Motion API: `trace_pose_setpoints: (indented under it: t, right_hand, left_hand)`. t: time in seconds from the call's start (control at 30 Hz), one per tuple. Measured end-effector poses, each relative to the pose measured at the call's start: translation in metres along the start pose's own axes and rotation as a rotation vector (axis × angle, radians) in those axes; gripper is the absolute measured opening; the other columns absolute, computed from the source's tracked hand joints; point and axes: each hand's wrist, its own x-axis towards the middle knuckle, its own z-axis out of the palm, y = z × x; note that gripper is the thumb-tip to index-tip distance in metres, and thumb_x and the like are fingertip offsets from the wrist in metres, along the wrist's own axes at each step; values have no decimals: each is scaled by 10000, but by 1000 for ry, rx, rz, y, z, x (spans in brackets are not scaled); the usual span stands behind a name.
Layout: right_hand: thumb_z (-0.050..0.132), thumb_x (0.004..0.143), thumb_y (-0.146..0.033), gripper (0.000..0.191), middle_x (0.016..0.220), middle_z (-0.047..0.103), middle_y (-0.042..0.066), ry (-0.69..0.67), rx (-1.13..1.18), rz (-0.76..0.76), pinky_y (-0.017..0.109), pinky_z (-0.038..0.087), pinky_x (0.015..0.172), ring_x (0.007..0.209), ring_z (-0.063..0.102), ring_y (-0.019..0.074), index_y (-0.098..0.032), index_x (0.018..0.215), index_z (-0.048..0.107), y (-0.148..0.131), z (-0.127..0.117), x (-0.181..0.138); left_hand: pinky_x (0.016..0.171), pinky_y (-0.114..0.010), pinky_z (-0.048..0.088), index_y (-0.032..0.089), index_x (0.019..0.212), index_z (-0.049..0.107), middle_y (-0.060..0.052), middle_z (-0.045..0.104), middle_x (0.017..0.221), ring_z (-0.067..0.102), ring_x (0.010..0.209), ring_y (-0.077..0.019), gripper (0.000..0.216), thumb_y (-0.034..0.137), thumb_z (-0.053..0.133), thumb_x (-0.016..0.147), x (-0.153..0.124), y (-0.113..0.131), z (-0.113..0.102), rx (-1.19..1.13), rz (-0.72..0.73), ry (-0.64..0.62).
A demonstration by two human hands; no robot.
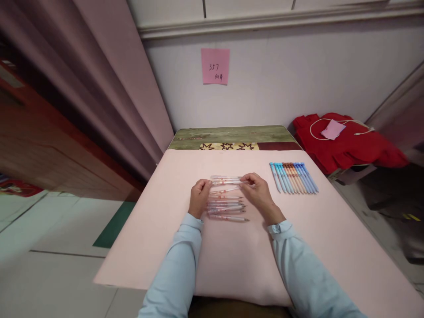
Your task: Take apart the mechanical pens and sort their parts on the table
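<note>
Several clear pens with pink and red marks (227, 207) lie side by side on the pink table cover (172, 221), between my two hands. My left hand (199, 196) is closed, its fingertips pinching the left end of one clear pen (228, 182) near the far edge of the group. My right hand (259, 192) is closed too and pinches the same pen's right end. Both arms wear light blue sleeves.
A neat row of several blue and orange pens (293, 177) lies to the right on the cover. Beyond the cover shows a green patterned table top (232, 134). A red cloth (347, 145) with a white cable sits at right. A pink note (215, 66) hangs on the wall.
</note>
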Motion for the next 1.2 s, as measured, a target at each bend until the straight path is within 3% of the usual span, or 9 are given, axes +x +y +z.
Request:
trace_pose_setpoints:
  t: [0.17, 0.3, 0.4, 0.5, 0.6, 0.8, 0.93, 1.1, 1.2]
  right_hand:
    - [628, 794, -289, 241, 958, 718, 37, 21, -105, 40, 336, 486, 793, 860, 636, 210, -234, 1015, 705, 3, 1, 0]
    - [617, 813, -265, 254, 1049, 718, 51, 50, -261, -39, 354, 473, 863, 971, 634, 230, -239, 1045, 716, 0, 0, -1]
    - [658, 812, -284, 144, 928, 709, 32, 21, -310, -82, 313, 461, 782, 864, 628, 199, -246, 930, 731, -3, -3, -1]
    - [712, 780, -291, 47, 805, 677, 4, -75, -383, -105, 288, 423, 719, 794, 610, 175, -256, 810, 722, -4, -4, -2]
    - [724, 771, -281, 45, 729, 656, -15, -191, -455, -93, 272, 384, 667, 738, 592, 156, -257, 737, 707, -3, -2, -3]
    - [682, 825, -320, 102, 786, 719, -18, -236, -518, -37, 266, 367, 662, 749, 618, 153, -286, 759, 751, -2, -1, -4]
    - [649, 860, -336, 137, 892, 757, -3, -276, -497, -66, 274, 388, 672, 806, 652, 174, -311, 884, 782, 0, -1, -4]
    - [598, 897, -341, 199, 826, 738, 10, -289, -449, -91, 278, 394, 658, 758, 637, 174, -293, 820, 775, -7, -2, -4]
    - [664, 849, -352, 132, 850, 728, 11, -342, -395, -124, 272, 412, 675, 761, 626, 164, -289, 866, 778, -13, -5, -4]
  left_hand:
    - [886, -321, 480, 193, 907, 674, -46, 655, 941, 610, 941, -184, 177, 326, 557, 915, 2, 1, 3, 59, 73, 8]
    - [949, -350, 472, 204, 1071, 662, -72, 641, 1084, 602, 1033, -198, 216, 269, 611, 871, 2, -1, 4, 139, 147, 81]
    - [830, -330, 476, 207, 877, 657, -43, 638, 915, 597, 866, -180, 83, 262, 594, 875, 1, -2, 2, 214, 158, 150]
    - [742, -332, 422, 213, 655, 575, -13, 575, 703, 540, 728, -173, 266, 299, 559, 906, -2, 1, 0, 330, 180, 169]
    - [788, -363, 366, 211, 564, 566, -17, 580, 645, 539, 739, -181, 405, 330, 509, 947, -5, 7, 1, 449, 211, 91]
    - [860, -405, 301, 238, 655, 702, -28, 663, 732, 560, 821, -201, 437, 341, 439, 988, -7, 15, 5, 581, 146, -22]
    - [884, -411, 294, 239, 654, 702, -27, 663, 729, 563, 828, -201, 433, 365, 454, 986, -7, 15, 4, 550, 181, -26]
    - [864, -423, 291, 243, 671, 721, -42, 674, 720, 550, 802, -219, 405, 367, 484, 975, -6, 8, 6, 502, 220, -26]
    - [846, -417, 305, 247, 711, 736, -54, 683, 752, 540, 818, -231, 371, 352, 492, 970, -5, 4, 6, 492, 205, -10]
